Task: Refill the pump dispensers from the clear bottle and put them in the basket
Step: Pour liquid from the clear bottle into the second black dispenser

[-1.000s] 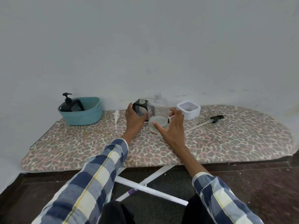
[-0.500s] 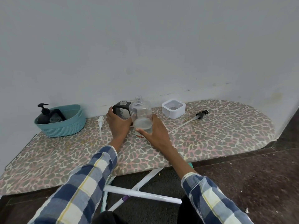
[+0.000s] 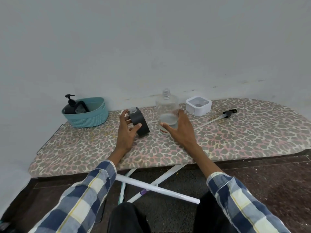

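Note:
My left hand (image 3: pixel 127 132) grips a black dispenser bottle (image 3: pixel 141 122) with no pump on it; the bottle leans with its open neck up and to the left. To its right the clear bottle (image 3: pixel 167 108) stands uncapped on the ironing board, roughly a third full, and my right hand (image 3: pixel 180 132) grips its lower part. A teal basket (image 3: pixel 91 117) at the board's left end holds a black pump dispenser (image 3: pixel 70 105). A black pump head with its long tube (image 3: pixel 226 113) lies on the board to the right.
A white square container (image 3: pixel 199 105) sits behind the clear bottle near the wall. A small white pump piece (image 3: pixel 121 113) shows just behind my left fingers. The leopard-print ironing board (image 3: pixel 235 137) stands against a plain wall, with its white legs (image 3: pixel 158 187) below.
The black bottle has moved away from the clear bottle and tipped over at an angle in my left hand. My right hand stays on the clear bottle. The camera view shifted.

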